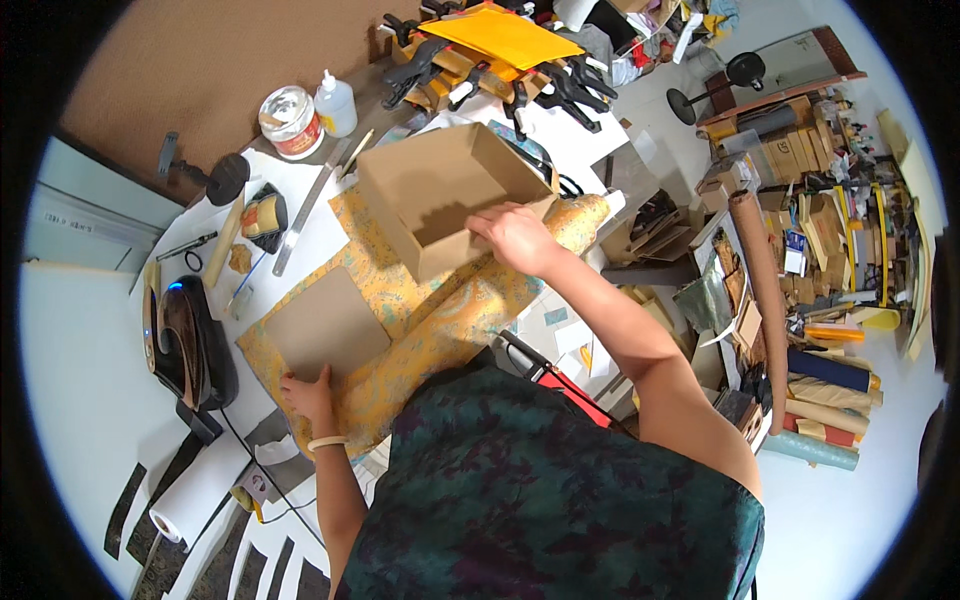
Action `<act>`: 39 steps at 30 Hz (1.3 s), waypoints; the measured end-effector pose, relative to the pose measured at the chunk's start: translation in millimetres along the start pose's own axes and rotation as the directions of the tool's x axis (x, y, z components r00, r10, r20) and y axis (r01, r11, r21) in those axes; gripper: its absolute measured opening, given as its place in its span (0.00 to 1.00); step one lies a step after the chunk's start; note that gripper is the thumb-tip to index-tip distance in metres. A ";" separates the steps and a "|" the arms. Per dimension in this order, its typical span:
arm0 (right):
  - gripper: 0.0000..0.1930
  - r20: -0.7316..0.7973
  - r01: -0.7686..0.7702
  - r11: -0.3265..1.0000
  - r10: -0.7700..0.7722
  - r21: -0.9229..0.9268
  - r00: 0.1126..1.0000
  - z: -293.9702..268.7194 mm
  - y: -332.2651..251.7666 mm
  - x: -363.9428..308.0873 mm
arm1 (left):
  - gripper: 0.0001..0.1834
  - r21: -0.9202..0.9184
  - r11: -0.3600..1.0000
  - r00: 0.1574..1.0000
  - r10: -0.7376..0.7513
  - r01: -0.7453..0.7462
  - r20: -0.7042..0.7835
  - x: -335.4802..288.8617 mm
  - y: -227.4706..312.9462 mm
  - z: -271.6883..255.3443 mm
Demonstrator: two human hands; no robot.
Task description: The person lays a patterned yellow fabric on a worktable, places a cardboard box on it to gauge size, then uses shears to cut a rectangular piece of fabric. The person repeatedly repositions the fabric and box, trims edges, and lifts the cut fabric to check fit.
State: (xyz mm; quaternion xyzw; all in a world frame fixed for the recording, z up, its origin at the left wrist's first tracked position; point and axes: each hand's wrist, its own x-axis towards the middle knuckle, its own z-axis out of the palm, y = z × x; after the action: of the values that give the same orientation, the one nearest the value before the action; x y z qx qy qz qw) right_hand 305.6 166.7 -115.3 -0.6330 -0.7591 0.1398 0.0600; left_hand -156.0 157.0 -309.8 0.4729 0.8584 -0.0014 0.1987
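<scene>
My right hand [515, 238] grips the near wall of an open brown cardboard box [436, 260], its fingers bent over the rim. The box stands on a yellow floral sheet [352, 222], whose near side is rolled up into a thick roll [450, 318] close to my body. A flat grey-brown board [330, 318] lies on the sheet, left of the box. My left hand [310, 394] rests at the board's near left corner, thumb apart from the fingers, with nothing visibly held.
A metal ruler [305, 222], a white tub [291, 122] and a squeeze bottle [336, 105] are on the table's far left. A black iron-like device [188, 340] sits at the left edge. Black clamps [415, 72] surround a yellow-topped stack [500, 36] behind the box. Shelves of rolls and boards stand right.
</scene>
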 end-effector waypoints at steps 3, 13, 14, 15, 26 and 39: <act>0.12 0.077 0.049 0.998 -0.051 0.031 0.996 -60.4 -17.2 -33.6 | 0.50 -0.022 0.999 0.999 0.046 -0.046 0.007 3.7 -7.5 3.5; 0.09 0.100 -0.274 0.961 0.276 -0.034 0.956 -205.0 31.6 -181.7 | 0.51 0.006 0.997 0.996 0.080 -0.079 -0.030 6.7 -10.5 9.5; 0.09 0.082 -0.327 0.938 0.337 -0.114 0.938 -202.4 54.4 -188.5 | 0.51 0.010 0.998 0.998 0.060 -0.060 -0.033 5.8 -7.4 9.0; 0.09 0.094 -0.384 0.906 0.404 -0.179 0.910 -197.2 85.4 -194.3 | 0.51 0.018 0.999 0.998 0.044 -0.044 -0.042 5.5 -4.0 8.0; 0.17 0.128 -0.309 0.802 0.427 -0.511 0.895 -115.9 312.4 -140.3 | 0.50 -0.007 0.994 0.994 0.107 -0.107 -0.002 14.9 -13.1 8.5; 0.06 -0.006 -0.294 0.864 0.319 -0.408 0.948 -40.9 381.7 -51.3 | 0.46 0.061 0.991 0.993 0.120 -0.118 -0.024 8.4 -4.2 5.9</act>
State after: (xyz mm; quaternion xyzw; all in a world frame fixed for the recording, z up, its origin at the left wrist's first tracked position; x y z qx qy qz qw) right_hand 686.8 183.0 -181.9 -0.7395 -0.6627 0.0070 -0.1183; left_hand -161.3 160.3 -318.9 0.5289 0.8309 -0.0085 0.1725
